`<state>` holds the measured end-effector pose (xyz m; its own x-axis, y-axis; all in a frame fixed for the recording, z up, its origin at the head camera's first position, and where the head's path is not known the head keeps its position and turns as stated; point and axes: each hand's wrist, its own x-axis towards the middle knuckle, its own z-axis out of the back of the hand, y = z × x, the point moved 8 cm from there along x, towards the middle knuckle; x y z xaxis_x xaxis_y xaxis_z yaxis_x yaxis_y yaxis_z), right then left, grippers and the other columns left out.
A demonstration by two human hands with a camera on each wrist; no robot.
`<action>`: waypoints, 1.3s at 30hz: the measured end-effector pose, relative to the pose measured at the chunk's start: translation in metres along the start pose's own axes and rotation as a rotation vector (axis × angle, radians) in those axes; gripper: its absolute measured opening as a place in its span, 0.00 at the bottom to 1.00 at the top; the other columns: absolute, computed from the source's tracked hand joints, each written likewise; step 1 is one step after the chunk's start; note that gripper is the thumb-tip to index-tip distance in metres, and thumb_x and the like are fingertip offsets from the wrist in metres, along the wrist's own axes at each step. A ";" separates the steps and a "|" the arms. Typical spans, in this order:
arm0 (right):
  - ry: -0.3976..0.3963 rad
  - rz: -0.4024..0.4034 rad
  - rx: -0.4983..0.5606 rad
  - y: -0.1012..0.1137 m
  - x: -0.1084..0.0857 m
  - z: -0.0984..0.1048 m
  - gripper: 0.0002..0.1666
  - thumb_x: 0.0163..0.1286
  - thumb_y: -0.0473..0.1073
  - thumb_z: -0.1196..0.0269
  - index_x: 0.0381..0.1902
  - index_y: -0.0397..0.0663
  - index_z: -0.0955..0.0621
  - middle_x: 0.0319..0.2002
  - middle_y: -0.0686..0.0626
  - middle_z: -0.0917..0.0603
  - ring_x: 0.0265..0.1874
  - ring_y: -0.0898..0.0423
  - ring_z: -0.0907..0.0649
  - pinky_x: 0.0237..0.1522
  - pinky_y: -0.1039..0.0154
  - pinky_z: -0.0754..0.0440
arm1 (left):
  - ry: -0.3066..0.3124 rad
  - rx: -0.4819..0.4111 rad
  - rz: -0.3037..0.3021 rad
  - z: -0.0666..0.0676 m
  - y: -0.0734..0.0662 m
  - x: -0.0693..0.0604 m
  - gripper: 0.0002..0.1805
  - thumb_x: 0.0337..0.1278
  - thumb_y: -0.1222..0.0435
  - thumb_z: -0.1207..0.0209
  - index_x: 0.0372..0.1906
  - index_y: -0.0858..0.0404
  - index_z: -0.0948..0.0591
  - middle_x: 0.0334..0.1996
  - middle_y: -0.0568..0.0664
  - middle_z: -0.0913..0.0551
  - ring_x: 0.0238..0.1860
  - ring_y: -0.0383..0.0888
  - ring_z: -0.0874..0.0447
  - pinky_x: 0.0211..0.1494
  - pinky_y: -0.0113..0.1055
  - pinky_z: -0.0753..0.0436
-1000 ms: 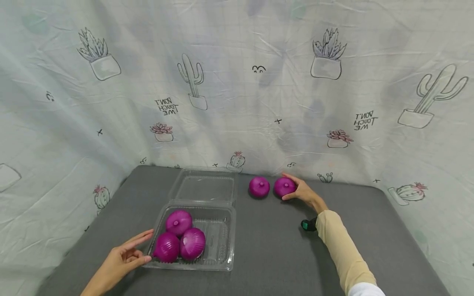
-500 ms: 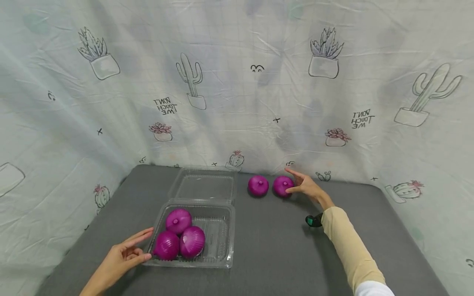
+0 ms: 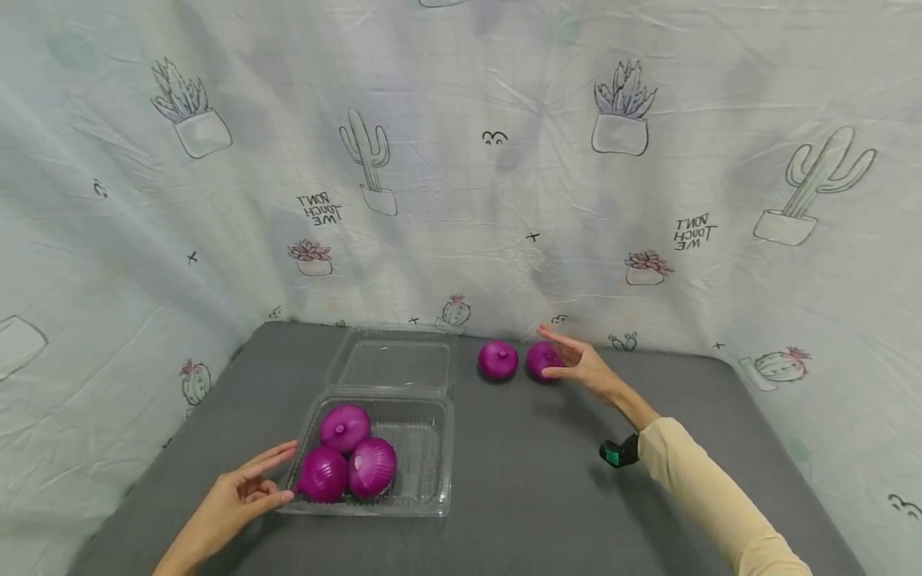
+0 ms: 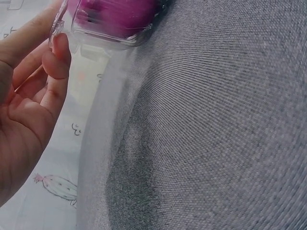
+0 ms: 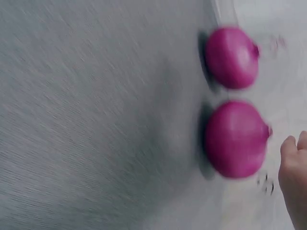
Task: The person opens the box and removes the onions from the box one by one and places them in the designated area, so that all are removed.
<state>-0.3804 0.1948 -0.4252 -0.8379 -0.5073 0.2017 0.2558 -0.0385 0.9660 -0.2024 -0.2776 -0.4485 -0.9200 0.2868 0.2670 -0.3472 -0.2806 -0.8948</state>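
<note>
In the head view, a red onion [image 3: 498, 361] sits at the back of the table, with a second red onion [image 3: 543, 361] just right of it. My right hand [image 3: 579, 370] is at the second one, fingers spread and thumb overlapping its right side. The right wrist view shows a gap between the fingertips and the onions. My left hand [image 3: 232, 506] holds the left edge of an open clear plastic container [image 3: 425, 472], index finger and thumb against its rim. Three red onions, one of them the rear one [image 3: 346, 429], lie in the container's left half.
The container's hinged lid [image 3: 394, 360] lies folded back behind it. A grey cloth [image 3: 504, 496] covers the table. A printed curtain [image 3: 446, 160] hangs directly behind and along the sides. A black band with a green-faced device [image 3: 619, 453] is on the right wrist.
My right hand has loosened from around the right onion, its fingers now wider and higher, with the forearm further right. The left hand and the onions have stayed put; the view has shifted slightly.
</note>
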 end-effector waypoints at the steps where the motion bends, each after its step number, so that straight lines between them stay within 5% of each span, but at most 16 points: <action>1: 0.021 0.005 0.006 0.003 -0.003 -0.006 0.43 0.61 0.28 0.35 0.72 0.37 0.39 0.75 0.41 0.49 0.74 0.49 0.51 0.69 0.48 0.56 | 0.004 0.001 -0.003 -0.001 0.000 0.000 0.28 0.54 0.80 0.39 0.61 0.82 0.31 0.62 0.29 0.29 0.27 0.35 0.22 0.26 0.34 0.24; 11: 0.216 0.095 0.068 0.033 -0.027 -0.063 0.41 0.64 0.29 0.37 0.72 0.34 0.41 0.73 0.39 0.45 0.72 0.56 0.43 0.67 0.59 0.45 | -0.007 0.000 0.011 -0.002 0.003 -0.002 0.28 0.54 0.79 0.39 0.63 0.70 0.27 0.62 0.33 0.28 0.26 0.36 0.23 0.25 0.34 0.26; 24: 0.401 0.174 0.374 0.058 -0.065 -0.134 0.37 0.65 0.22 0.43 0.71 0.30 0.42 0.75 0.41 0.49 0.73 0.54 0.48 0.69 0.57 0.49 | -0.014 0.060 0.007 0.002 0.002 -0.002 0.29 0.53 0.77 0.37 0.62 0.75 0.28 0.62 0.28 0.30 0.26 0.39 0.22 0.26 0.34 0.24; 32: 0.491 0.126 0.415 0.048 -0.062 -0.181 0.36 0.64 0.25 0.40 0.68 0.23 0.41 0.71 0.36 0.42 0.72 0.52 0.43 0.68 0.55 0.44 | -0.033 0.086 0.062 0.004 0.000 -0.003 0.29 0.54 0.73 0.36 0.61 0.78 0.29 0.59 0.23 0.30 0.26 0.37 0.22 0.27 0.34 0.23; 39: 0.687 0.061 0.405 0.037 -0.047 -0.213 0.37 0.64 0.33 0.35 0.66 0.22 0.37 0.69 0.32 0.39 0.70 0.47 0.39 0.66 0.43 0.47 | -0.026 0.044 -0.012 -0.001 -0.003 -0.004 0.28 0.53 0.78 0.37 0.62 0.73 0.27 0.62 0.29 0.29 0.26 0.36 0.22 0.27 0.33 0.24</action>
<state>-0.2294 0.0341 -0.4336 -0.3093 -0.9205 0.2386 -0.0141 0.2553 0.9668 -0.1980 -0.2772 -0.4472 -0.9201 0.2666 0.2871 -0.3651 -0.3175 -0.8752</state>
